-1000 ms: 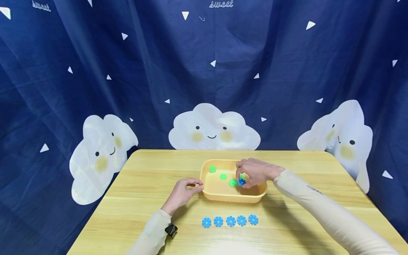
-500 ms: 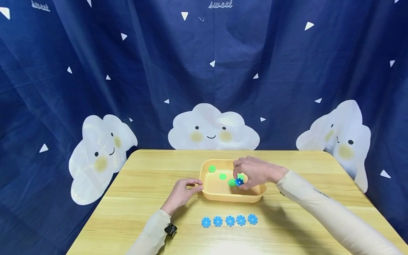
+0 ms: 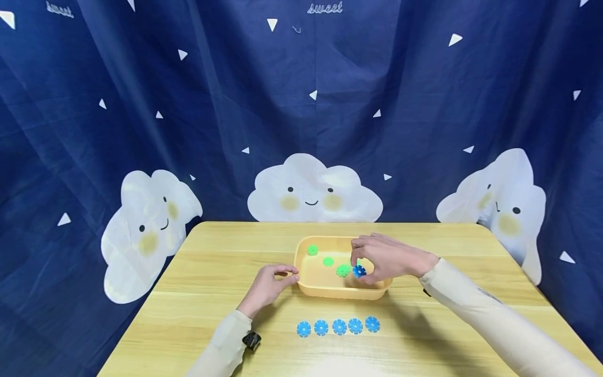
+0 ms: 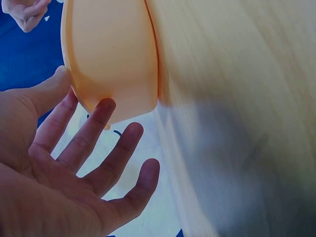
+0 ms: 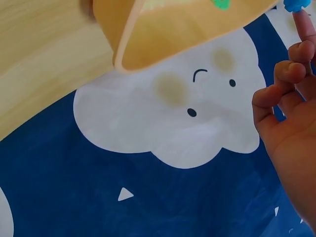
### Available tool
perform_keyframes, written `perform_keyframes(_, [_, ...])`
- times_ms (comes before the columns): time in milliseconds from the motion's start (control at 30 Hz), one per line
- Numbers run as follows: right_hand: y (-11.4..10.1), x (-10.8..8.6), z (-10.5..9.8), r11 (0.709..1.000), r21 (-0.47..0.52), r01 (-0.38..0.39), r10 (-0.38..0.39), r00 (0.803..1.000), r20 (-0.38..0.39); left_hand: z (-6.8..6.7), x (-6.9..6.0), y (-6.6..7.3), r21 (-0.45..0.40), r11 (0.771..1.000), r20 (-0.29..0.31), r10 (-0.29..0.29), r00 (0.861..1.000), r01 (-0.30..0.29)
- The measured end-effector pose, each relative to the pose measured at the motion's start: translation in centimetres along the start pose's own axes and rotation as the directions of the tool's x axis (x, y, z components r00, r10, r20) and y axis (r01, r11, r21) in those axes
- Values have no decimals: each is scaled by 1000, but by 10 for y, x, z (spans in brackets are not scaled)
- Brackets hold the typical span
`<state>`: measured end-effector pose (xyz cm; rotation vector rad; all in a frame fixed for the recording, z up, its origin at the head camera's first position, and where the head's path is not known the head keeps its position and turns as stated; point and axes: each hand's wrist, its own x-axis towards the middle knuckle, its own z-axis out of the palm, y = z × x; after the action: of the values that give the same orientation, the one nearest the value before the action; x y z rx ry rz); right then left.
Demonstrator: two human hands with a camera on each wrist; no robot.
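Observation:
In the head view, my right hand (image 3: pixel 388 256) is over the right part of a shallow orange-yellow plastic tray (image 3: pixel 325 293). It pinches a dark blue notched disc (image 3: pixel 359 270) between thumb and forefinger. That blue disc (image 5: pixel 296 4) also shows at the top corner of the right wrist view. Several green notched discs (image 3: pixel 343 270) lie inside the tray, one partly hidden by the right hand. My left hand (image 3: pixel 268 285) holds the tray's left rim with thumb and forefinger. In the left wrist view, its other fingers (image 4: pixel 129 136) are spread beside the tray's outer wall.
Several light blue notched discs (image 3: pixel 339 327) lie in a row on the wooden table (image 3: pixel 226 241), in front of the tray. Behind the table hangs a dark blue curtain (image 3: pixel 282 104) printed with white clouds. A black strap piece (image 3: pixel 252 341) sits at the left wrist.
The right hand shifts slightly left, then back right with the blue disc, which turns its face more toward the head camera. The left hand and the row of discs stay put.

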<state>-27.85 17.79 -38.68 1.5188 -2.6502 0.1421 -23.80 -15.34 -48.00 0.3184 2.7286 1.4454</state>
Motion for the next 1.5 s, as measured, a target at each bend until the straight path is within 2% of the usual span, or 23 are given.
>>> perform_keyframes(633, [3, -39, 5, 996, 28, -87, 88, 996, -32, 1, 1, -1, 14, 1000, -7, -3, 1000, 3])
perform_keyframes(1133, [6, -69, 10, 997, -1, -78, 78, 990, -114, 0, 0, 2, -3, 1000, -5, -24, 1000, 24])
perform_keyframes(1500, [2, -85, 17, 994, -12, -112, 110, 987, -118, 0, 1, 1, -4, 1000, -7, -15, 1000, 15])
